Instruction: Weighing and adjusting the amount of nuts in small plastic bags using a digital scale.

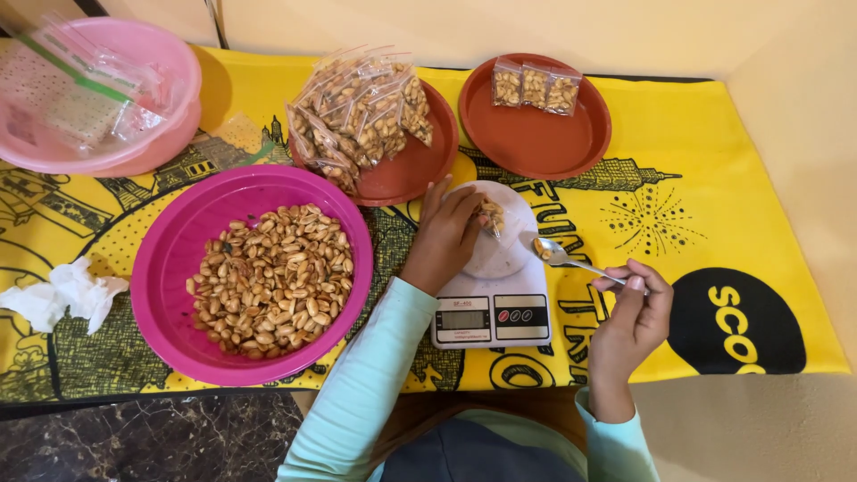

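Two hands work over a small kitchen scale. The left hand rests its fingers on a little bag of peanuts lying on the scale's round plate, pinching its edge. The bag looks light, soft and slippery, best held by its open rim. The right hand grips a spoon, stiff and light, handle toward the person's right, bowl toward the bag

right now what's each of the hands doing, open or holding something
Left hand: closed on a small bag of peanuts over the scale.
Right hand: closed on a spoon handle.
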